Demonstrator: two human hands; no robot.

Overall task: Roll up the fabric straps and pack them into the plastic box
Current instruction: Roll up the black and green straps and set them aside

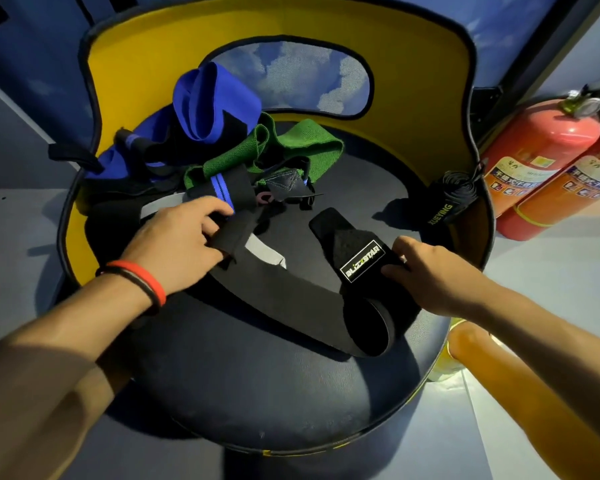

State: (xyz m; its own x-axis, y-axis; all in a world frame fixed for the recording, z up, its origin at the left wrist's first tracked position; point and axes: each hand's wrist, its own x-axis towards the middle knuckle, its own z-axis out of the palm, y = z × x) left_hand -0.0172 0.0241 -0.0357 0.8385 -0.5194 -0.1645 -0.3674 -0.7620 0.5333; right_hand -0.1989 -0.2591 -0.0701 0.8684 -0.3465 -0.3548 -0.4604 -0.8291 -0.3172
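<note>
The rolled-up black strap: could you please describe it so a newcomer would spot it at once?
Find the chair with the yellow backrest. At the right edge of its black seat, nearest the fire extinguishers, lies the rolled strap. Unlike the loose straps it is wound tight, with yellow XUEYING lettering.

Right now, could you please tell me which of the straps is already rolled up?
The black XUEYING strap at the right edge of the seat: it is a tight roll, while the blue strap, green strap and BLIZXSTAR strap lie loose.
</note>
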